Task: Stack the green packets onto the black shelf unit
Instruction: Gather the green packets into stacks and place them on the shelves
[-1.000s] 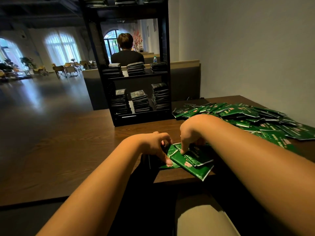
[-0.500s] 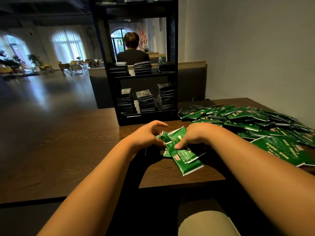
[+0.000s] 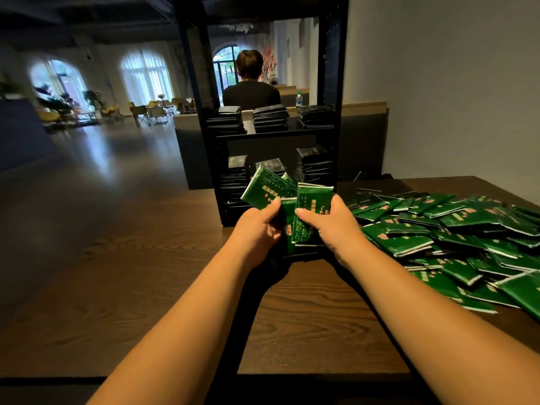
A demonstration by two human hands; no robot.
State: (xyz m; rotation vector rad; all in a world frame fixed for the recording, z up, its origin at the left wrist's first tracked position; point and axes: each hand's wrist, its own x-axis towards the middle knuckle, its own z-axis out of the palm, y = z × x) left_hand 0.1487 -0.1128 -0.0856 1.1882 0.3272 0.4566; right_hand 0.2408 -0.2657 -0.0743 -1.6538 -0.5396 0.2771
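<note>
Above the dark wood surface [image 3: 146,273], your left hand [image 3: 257,226] and right hand [image 3: 330,223] both curl their fingers [image 3: 304,214] round a fan of green packets [image 3: 312,200], at least three showing. A loose heap of packets [image 3: 453,229], too many to count, lies on the surface to your right; beyond stands the black shelf unit [image 3: 330,83], two tiers each bearing three stacks [image 3: 270,118], a seated person [image 3: 251,89] behind it.
</note>
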